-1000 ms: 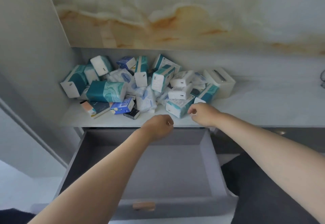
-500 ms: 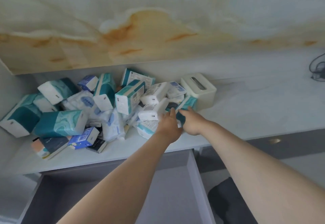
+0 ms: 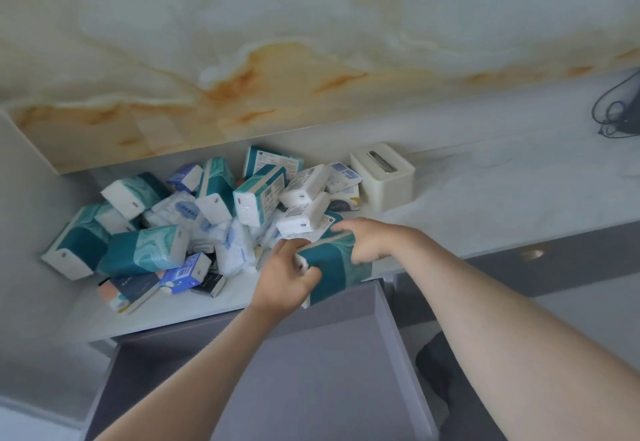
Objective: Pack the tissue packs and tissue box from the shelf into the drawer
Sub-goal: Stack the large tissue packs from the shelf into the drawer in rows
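A heap of several teal, white and blue tissue packs (image 3: 180, 219) lies on the pale marble shelf (image 3: 485, 205). Both hands hold one teal tissue pack (image 3: 337, 265) at the shelf's front edge, above the open grey drawer (image 3: 311, 371). My left hand (image 3: 285, 274) grips its left end; my right hand (image 3: 369, 241) grips its top right side. A cream tissue box (image 3: 382, 174) with a slot on top stands upright to the right of the heap, apart from my hands.
A grey side wall (image 3: 31, 177) bounds the shelf on the left and a marbled panel (image 3: 311, 42) hangs above it. A dark cable and device (image 3: 620, 111) sit at the far right. A second grey drawer front with a round knob (image 3: 531, 253) is to the right.
Both hands reached from the shelf edge into the heap, took hold of a teal pack and drew it toward the drawer. The camera tilted up and right.
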Tool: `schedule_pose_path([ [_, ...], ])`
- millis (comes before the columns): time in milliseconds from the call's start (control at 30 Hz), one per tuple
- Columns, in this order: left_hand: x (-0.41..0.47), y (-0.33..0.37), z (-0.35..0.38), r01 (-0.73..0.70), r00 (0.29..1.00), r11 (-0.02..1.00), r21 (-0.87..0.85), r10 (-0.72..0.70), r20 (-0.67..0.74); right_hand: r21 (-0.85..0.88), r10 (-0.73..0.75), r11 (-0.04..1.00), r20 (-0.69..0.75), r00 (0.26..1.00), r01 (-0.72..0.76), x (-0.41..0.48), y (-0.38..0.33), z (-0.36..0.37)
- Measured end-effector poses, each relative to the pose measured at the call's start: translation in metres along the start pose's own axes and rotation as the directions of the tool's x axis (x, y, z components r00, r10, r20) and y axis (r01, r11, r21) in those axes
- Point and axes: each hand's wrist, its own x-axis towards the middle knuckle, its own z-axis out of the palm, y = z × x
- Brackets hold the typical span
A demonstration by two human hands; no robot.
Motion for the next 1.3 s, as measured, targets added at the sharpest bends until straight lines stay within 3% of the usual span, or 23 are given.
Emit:
schedule_pose_path([
  [133, -0.039, -0.020, -0.047, 0.228, 0.967, 0.970, -0.082, -0.216, 0.135, -0.147, -0.035, 0.987, 0.168, 0.985, 0.061, -0.024, -0.036, 0.019],
  [200, -0.056, -0.034, -0.069, 0.301, 0.926, 0.954, -0.006, -0.291, 0.241, -0.165, -0.076, 0.980, 0.202, 0.976, 0.111, -0.033, -0.058, 0.032],
  [333, -0.088, -0.057, -0.100, 0.181, 0.885, 0.928, 0.325, -0.298, 0.359, -0.086, -0.113, 0.987, 0.212, 0.971, 0.134, -0.034, -0.096, 0.070],
  [433, -0.102, -0.074, -0.117, 0.147, 0.883, 0.934, 0.325, -0.272, 0.383, 0.033, -0.121, 0.993, 0.240, 0.963, 0.116, -0.029, -0.115, 0.101],
  [567, -0.110, -0.111, -0.145, 0.225, 0.822, 0.939, 0.259, -0.326, 0.468, 0.223, -0.137, 0.971, 0.228, 0.964, 0.085, -0.021, -0.128, 0.138],
  [700, -0.120, -0.158, -0.164, 0.210, 0.854, 0.929, 0.305, -0.326, 0.406, 0.350, -0.030, 0.936, 0.202, 0.979, -0.044, -0.010, -0.153, 0.173],
  [833, -0.138, -0.204, -0.198, 0.086, 0.850, 0.826, 0.557, -0.353, 0.392, 0.277, 0.052, 0.953, 0.249, 0.967, -0.122, 0.010, -0.194, 0.220],
  [933, -0.149, -0.234, -0.226, 0.150, 0.832, 0.780, 0.607, -0.431, 0.348, 0.279, 0.134, 0.934, 0.306, 0.943, -0.223, 0.032, -0.228, 0.260],
  [1167, -0.147, -0.291, -0.239, 0.419, 0.774, 0.770, 0.482, -0.580, 0.254, 0.474, 0.306, 0.767, 0.323, 0.896, -0.433, 0.084, -0.286, 0.335],
  [1300, -0.146, -0.312, -0.224, 0.515, 0.773, 0.777, 0.362, -0.603, 0.194, 0.576, 0.284, 0.683, 0.356, 0.890, -0.449, 0.102, -0.303, 0.362],
])
